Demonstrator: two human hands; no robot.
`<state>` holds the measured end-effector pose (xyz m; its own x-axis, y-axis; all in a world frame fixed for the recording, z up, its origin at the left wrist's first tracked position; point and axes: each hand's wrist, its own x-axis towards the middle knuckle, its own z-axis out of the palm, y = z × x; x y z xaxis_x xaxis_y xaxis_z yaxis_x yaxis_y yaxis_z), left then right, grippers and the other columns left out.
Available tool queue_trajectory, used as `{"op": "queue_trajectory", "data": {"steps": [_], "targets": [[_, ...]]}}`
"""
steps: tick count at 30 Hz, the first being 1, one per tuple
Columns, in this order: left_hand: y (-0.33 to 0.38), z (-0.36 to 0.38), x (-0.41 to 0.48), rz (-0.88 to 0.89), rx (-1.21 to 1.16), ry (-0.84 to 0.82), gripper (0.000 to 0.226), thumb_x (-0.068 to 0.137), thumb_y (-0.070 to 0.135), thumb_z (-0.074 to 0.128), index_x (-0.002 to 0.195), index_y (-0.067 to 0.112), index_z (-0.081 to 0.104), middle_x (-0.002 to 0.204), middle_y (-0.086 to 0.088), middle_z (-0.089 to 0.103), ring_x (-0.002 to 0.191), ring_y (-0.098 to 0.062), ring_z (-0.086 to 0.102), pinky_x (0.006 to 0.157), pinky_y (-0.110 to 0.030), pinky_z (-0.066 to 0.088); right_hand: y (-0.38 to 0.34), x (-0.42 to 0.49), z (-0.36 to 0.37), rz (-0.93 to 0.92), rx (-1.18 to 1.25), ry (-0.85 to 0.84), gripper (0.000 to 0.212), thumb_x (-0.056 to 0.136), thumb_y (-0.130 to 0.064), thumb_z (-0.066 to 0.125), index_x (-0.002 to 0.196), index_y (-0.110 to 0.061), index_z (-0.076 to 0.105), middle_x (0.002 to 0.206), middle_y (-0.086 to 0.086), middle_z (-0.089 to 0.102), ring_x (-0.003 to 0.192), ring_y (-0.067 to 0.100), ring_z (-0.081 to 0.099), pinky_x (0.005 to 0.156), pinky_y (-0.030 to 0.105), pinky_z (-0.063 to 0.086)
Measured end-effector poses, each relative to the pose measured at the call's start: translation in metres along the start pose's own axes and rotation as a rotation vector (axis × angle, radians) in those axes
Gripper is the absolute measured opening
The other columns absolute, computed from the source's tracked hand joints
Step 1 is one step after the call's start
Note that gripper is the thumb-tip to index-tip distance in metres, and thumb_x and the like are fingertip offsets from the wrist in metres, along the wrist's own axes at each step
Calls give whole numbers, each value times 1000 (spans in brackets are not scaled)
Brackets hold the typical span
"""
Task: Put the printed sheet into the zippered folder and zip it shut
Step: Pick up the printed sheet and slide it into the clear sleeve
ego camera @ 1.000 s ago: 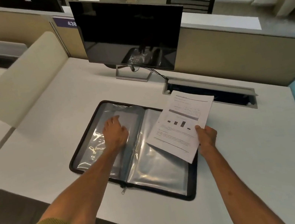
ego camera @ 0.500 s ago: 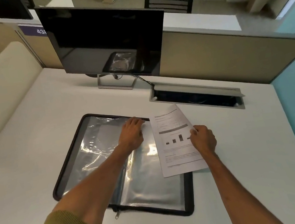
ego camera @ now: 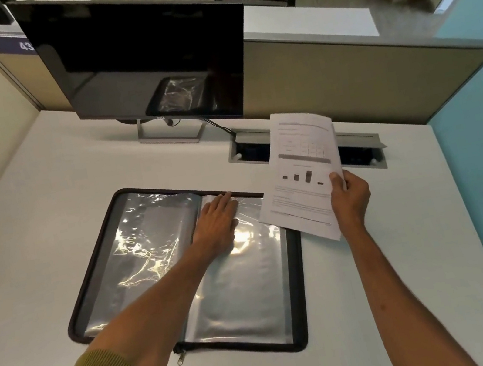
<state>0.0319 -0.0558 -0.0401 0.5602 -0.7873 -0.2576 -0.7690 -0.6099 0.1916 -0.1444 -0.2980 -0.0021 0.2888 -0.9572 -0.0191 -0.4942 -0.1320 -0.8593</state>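
The printed sheet [ego camera: 303,178] is held above the desk [ego camera: 43,190], just beside the far right corner of the zippered folder [ego camera: 296,269], and not yet inside it. The right hand [ego camera: 350,199] pinches it at its right edge, thumb on the printed face and the other fingers curled behind, so the paper stands partly raised and bows a little at the top. Its long axis runs away from the person, toward the cable tray [ego camera: 359,147], tipped slightly clockwise; the heading is at the far end and the text block at the near end, with the bar chart in between.

The folder lies open flat, its spine running away from the person and its clear sleeves shining under the light. The left hand [ego camera: 216,219] rests flat and open on the right-hand sleeve, fingertips at its far edge, gripping nothing that I can make out; it seems to be feeling for the sleeve's mouth.

To do this step well, the left fingers should lift one layer of plastic at that far edge and hold the mouth open. The sheet's near edge can then be brought over the opening, squared to the sleeve, and slid toward the person without buckling. The zip pull [ego camera: 180,357] hangs at the near end of the spine, untouched; zipping comes later.
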Motion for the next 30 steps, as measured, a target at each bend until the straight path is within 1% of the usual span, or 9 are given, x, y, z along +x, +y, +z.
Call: {"op": "queue_trajectory", "data": {"steps": [3,7,11,13,16,20,23,26,30], "targets": [[1,-4,1,5,-13,27,48,112,31,52,157,19,43,175,-1,32,167,-23,25,136,-41,23,-10,2,4,42,178,5,28,106,-31,65,113,-6,75,114,10,80,89,22,78,85,45,68],[-1,-12,1,-11,-37,31,36,106,28,58,140,20,50,148,2,56,146,-22,49,123,-37,37,-29,6,11,35,313,-17,27,106,-35,65,115,-12,74,107,-1,80,82,12,78,77,36,68],[-4,-17,0,-10,-63,54,48,104,23,59,150,22,45,153,2,54,147,-24,49,122,-39,39,-54,11,20,-13,404,-55,29,106,-39,64,115,-14,74,103,-9,80,82,10,81,64,22,65],[-4,-18,-1,7,-58,58,56,105,23,59,158,23,41,158,1,49,149,-26,46,124,-41,39,-65,13,26,-32,446,-66,29,106,-38,63,116,-14,75,105,-4,81,85,16,81,66,25,67],[-5,-19,2,59,-49,67,44,110,31,54,153,24,47,156,3,49,147,-24,48,122,-40,38,-76,15,39,-55,527,-93,26,106,-35,64,115,-13,77,102,-4,82,82,11,80,66,23,65],[-6,-18,4,176,-14,75,36,117,37,42,149,25,53,150,5,52,144,-19,49,122,-36,36,-93,13,58,-37,618,-162,12,104,-33,68,103,-27,78,97,-8,82,83,8,79,71,28,64],[-8,-15,6,205,12,96,35,118,40,38,146,27,56,148,6,55,142,-17,51,121,-34,36,-103,6,75,-33,639,-212,12,104,-34,68,98,-36,78,100,-8,83,86,9,79,75,31,66],[-10,-14,7,213,43,98,38,118,45,36,147,30,56,151,9,55,146,-15,50,122,-33,37,-108,-1,91,-20,662,-239,12,104,-32,68,101,-34,78,99,-9,83,86,8,79,75,30,65],[-10,-13,9,216,51,82,47,119,39,36,164,30,46,167,9,47,158,-16,41,129,-34,32,-107,-11,109,5,664,-280,18,105,-34,67,112,-23,79,101,-7,83,86,9,80,71,25,64]]}}
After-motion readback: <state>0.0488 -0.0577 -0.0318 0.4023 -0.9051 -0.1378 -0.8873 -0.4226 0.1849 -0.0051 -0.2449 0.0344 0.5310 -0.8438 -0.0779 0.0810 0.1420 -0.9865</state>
